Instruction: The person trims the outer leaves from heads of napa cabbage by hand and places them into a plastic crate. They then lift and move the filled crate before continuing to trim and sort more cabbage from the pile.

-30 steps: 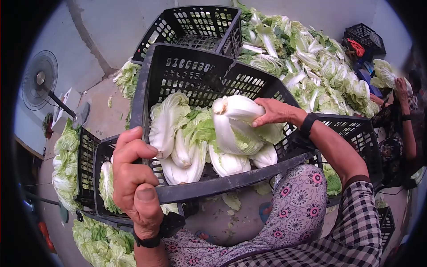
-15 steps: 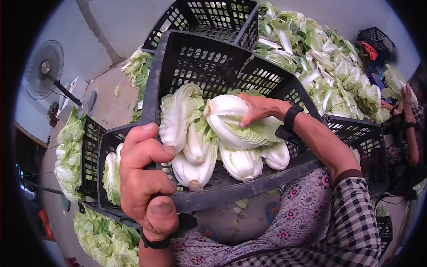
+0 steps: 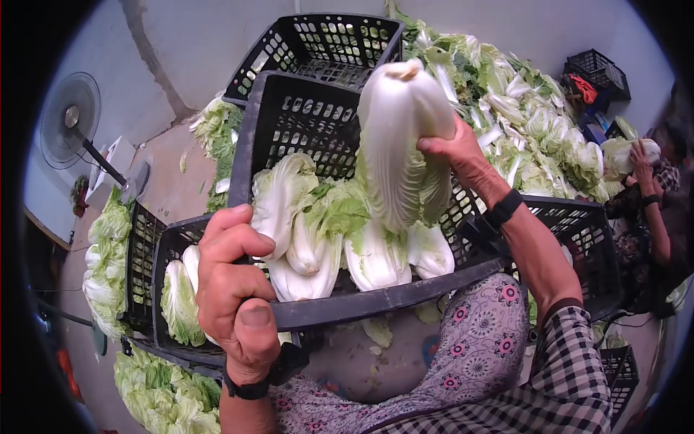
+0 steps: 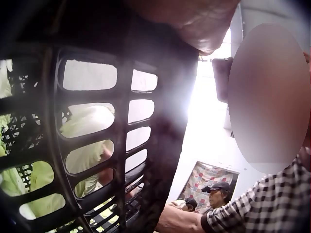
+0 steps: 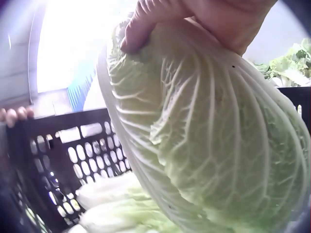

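My right hand (image 3: 466, 159) grips a napa cabbage (image 3: 401, 137) from its right side, thumb across the pale ribs. The cabbage stands on end in the air, root end up and leafy tip down, over the black plastic crate (image 3: 318, 316). In the right wrist view its veined green leaves (image 5: 218, 141) fill much of the picture. My left hand (image 3: 235, 289) holds the crate's near left corner, fingers curled over the rim. Inside the crate lie several napa cabbages (image 3: 376, 257), most with root ends toward me.
Another black crate (image 3: 347, 43) stands behind this one, with more crates at left (image 3: 141, 260) and right (image 3: 578, 246). A large heap of cabbages (image 3: 520, 108) lies against the back wall. A standing fan (image 3: 71, 119) is at far left. Another person (image 3: 654, 210) handles a cabbage at right.
My right hand has raised the napa cabbage from the others in the crate and turned it from lying sideways to root end up. My left hand stays at the crate corner.
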Available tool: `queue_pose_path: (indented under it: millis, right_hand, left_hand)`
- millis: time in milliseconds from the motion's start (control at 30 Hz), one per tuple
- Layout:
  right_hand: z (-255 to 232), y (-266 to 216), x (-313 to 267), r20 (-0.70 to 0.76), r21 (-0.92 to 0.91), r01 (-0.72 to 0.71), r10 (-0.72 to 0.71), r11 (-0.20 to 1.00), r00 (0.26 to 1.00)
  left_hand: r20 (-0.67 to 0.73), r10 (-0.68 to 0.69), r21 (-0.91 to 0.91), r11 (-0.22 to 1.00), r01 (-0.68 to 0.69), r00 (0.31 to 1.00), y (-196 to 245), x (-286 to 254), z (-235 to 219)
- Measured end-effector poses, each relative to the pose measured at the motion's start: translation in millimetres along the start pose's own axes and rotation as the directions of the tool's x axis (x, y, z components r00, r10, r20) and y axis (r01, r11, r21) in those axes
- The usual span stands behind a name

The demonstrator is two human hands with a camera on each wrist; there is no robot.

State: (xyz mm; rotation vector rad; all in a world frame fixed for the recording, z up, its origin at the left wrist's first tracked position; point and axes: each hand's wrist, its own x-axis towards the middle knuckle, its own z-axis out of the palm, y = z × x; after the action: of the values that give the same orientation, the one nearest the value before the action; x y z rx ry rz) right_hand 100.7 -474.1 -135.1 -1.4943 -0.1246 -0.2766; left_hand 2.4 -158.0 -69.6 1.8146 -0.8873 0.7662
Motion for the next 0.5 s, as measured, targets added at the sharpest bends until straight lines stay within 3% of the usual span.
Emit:
queue_pose_path:
  millis: [133, 333, 433, 500]
  right_hand:
    - [-23, -21, -10, -0.071, 0.374, 0.165, -0.149, 0.913, 0.986]
    - [-61, -51, -48, -0.186, 0.365, 0.266, -0.21, 0.892, 0.96]
    - [-81, -67, -72, -0.38, 0.403, 0.381, -0.227, 0.832, 0.897]
    - [-103, -78, -88, -0.49, 0.312, 0.451, -0.265, 0.836, 0.83]
  left_hand:
    - [0.012, -0.003, -0.014, 1.0, 0.003, 1.0, 1, 1, 0]
    - [0.008, -0.029, -0.033, 0.999, 0.03, 1.0, 4, 1, 3]
    - [-0.007, -0.047, -0.041, 0.998, 0.047, 0.999, 5, 1, 5]
    - [-0.016, -0.056, -0.029, 0.998, 0.055, 0.998, 6, 0, 6]
